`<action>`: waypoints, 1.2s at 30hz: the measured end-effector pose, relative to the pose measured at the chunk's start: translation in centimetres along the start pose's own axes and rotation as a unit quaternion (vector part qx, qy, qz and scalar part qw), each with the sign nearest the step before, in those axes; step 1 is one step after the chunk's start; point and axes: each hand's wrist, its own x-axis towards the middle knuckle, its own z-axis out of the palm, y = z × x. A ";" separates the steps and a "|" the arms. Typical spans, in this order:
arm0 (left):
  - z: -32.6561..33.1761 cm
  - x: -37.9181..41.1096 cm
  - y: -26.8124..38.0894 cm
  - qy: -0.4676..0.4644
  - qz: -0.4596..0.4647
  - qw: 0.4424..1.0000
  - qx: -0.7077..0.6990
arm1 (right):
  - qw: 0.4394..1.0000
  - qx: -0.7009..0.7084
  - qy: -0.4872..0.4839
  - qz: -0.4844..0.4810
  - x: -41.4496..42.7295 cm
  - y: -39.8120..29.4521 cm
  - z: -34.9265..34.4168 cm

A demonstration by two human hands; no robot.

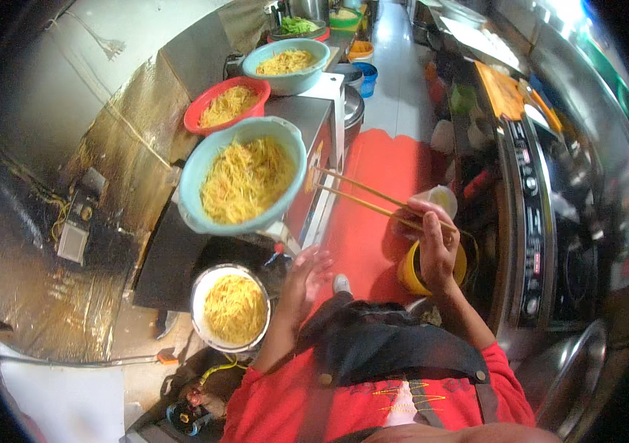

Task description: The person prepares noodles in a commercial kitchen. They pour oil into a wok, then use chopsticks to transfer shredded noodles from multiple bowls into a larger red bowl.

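A pair of long wooden chopsticks [368, 202] is held in my right hand [437, 248], tips pointing left toward the basins. My left hand [306, 274] holds nothing and hangs with fingers apart, slightly blurred. Beside it a white bowl [199, 313] contains yellow shredded food [234, 310], perhaps noodles or potato. Farther ahead, a large light-blue basin [187, 205] holds more yellow strands [248, 180]. Behind that are a red basin [192, 119] and another light-blue basin [286, 84], both with similar food.
To the right runs a counter with induction cookers [530, 243] and a wooden cutting board [499, 91]. A yellow bucket [414, 271] stands below my right hand. Red matting [369, 183] covers the aisle floor. Blue [368, 83] and orange [359, 51] buckets stand farther off.
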 end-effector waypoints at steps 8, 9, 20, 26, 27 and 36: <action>2.5 7.4 13.5 0.020 0.117 0.989 0.092 | 0.999 -0.015 -0.047 -0.002 20.7 3.5 5.0; 2.3 8.1 14.8 0.032 0.151 0.984 0.093 | 0.998 -0.012 -0.059 0.007 23.2 5.1 5.5; -0.9 11.9 16.4 0.639 0.380 0.617 0.257 | 0.936 -0.071 -0.344 0.028 50.2 21.9 20.3; 3.7 15.3 8.4 0.833 0.342 0.431 0.063 | 0.880 -0.158 -0.447 0.009 60.0 33.0 30.0; 4.8 16.1 7.6 0.858 0.312 0.405 0.048 | 0.881 -0.166 -0.444 0.005 60.5 34.8 31.4; 5.6 23.7 4.6 0.701 0.428 0.550 -0.155 | 0.820 -0.130 -0.521 0.198 56.0 41.1 36.7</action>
